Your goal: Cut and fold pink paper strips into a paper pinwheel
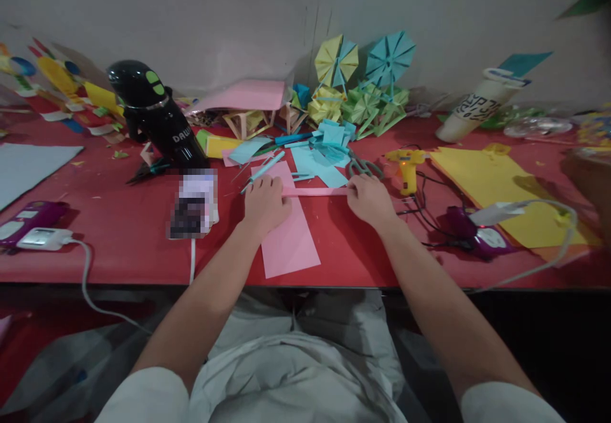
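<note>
A narrow folded strip of pink paper (pixel 315 191) stretches sideways between my two hands. Its left end is under the fingers of my left hand (pixel 266 203), which are closed on it. My right hand (pixel 370 199) has its fingers closed around the other end. Beneath the strip and my left hand lies a pink paper sheet (pixel 291 238), slanting toward the table's front edge. Just beyond the hands are pieces of blue paper (pixel 327 159), thin blue rolled sticks, and scissors (pixel 363 167) partly behind my right hand.
A yellow glue gun (pixel 407 167) with a lit light stands right, its cord near purple power strips (pixel 482 235). Yellow sheets (pixel 534 219) lie beyond. A black bottle (pixel 155 114) and a phone (pixel 193 203) on a cable are left. Paper umbrellas (pixel 337 60) stand by the wall.
</note>
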{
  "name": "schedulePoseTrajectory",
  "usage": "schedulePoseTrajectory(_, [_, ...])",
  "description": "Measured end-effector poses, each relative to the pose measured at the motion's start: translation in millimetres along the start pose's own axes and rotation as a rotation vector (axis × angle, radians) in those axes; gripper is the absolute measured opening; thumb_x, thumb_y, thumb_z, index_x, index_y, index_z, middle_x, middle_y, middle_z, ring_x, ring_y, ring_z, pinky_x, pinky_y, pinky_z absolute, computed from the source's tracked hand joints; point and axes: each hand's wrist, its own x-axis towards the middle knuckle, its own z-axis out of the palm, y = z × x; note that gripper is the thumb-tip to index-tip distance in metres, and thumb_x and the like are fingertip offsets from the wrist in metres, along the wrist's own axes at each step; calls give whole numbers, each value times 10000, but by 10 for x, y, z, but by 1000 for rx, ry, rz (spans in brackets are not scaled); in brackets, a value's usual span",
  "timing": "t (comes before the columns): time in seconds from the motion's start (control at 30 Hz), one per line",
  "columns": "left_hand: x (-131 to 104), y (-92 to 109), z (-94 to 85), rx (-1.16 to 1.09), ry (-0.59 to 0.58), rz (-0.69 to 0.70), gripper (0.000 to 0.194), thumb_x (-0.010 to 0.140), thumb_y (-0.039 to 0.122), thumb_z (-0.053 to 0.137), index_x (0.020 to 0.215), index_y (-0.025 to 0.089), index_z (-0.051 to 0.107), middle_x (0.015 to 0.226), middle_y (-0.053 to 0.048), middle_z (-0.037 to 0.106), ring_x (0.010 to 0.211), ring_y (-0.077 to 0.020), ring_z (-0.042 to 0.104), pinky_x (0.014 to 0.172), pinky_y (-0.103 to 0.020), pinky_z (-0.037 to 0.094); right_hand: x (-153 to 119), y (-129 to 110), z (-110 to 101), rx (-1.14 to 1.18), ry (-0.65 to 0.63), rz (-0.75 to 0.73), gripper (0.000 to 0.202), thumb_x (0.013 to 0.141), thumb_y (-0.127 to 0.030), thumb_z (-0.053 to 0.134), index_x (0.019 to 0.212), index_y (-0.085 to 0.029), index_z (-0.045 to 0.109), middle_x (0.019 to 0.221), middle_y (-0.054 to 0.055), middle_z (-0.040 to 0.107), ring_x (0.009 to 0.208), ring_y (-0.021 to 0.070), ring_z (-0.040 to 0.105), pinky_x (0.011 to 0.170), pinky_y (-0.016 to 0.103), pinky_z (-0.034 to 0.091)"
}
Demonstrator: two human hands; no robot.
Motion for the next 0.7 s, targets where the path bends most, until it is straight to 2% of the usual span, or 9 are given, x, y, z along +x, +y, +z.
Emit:
schedulePoseTrajectory(0.23, [-6, -4, 20, -48, 2, 65, 220, 841, 202, 474, 1044, 194, 559, 1153, -116, 578, 1166, -303, 497, 1018, -454, 408, 51, -89, 67, 80, -36, -113, 191, 816, -145, 427, 840, -186, 612, 902, 132, 652, 866, 287, 557, 793, 406, 415])
schedulePoseTrajectory(0.5, [-199, 73, 3, -43, -46, 66, 334, 887, 197, 427, 1202, 169, 533, 1299, -151, 530, 1213, -307, 502, 1012, -444, 428, 47, -60, 59, 117, -67, -97, 203, 812, -138, 427, 858, -181, 621, 939, 130, 662, 880, 280, 573, 801, 407, 413])
schedulePoseTrajectory(0.7, [-373, 22, 12, -47, -5, 55, 386, 907, 257, 434, 1270, 195, 549, 1400, -118, 520, 1280, -299, 480, 1076, -439, 383, 52, -25, 93, 141, -60, -91, 209, 810, -132, 432, 865, -180, 629, 933, 128, 662, 863, 274, 564, 789, 402, 405])
